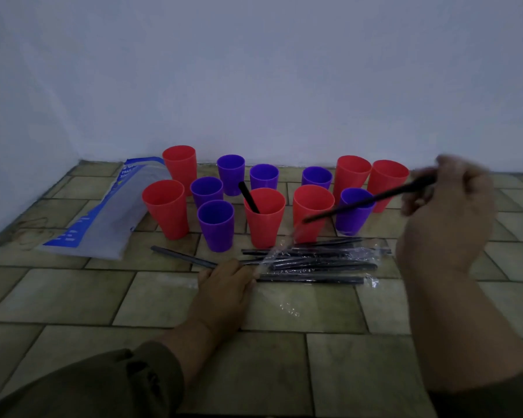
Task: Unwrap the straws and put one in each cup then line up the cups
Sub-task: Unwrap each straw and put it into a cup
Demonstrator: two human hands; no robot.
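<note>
We look at a plain pale wall (254, 70) meeting a floor (73, 297) of greenish brick-pattern tiles, dimly lit.

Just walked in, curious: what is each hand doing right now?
Left hand: low by the floor, seems to pinch a clear wrapper.
Right hand: raised, holds a black straw.

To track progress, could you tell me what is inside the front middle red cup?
One black straw leans inside the cup; its lower end and the cup's bottom are hidden.
</note>
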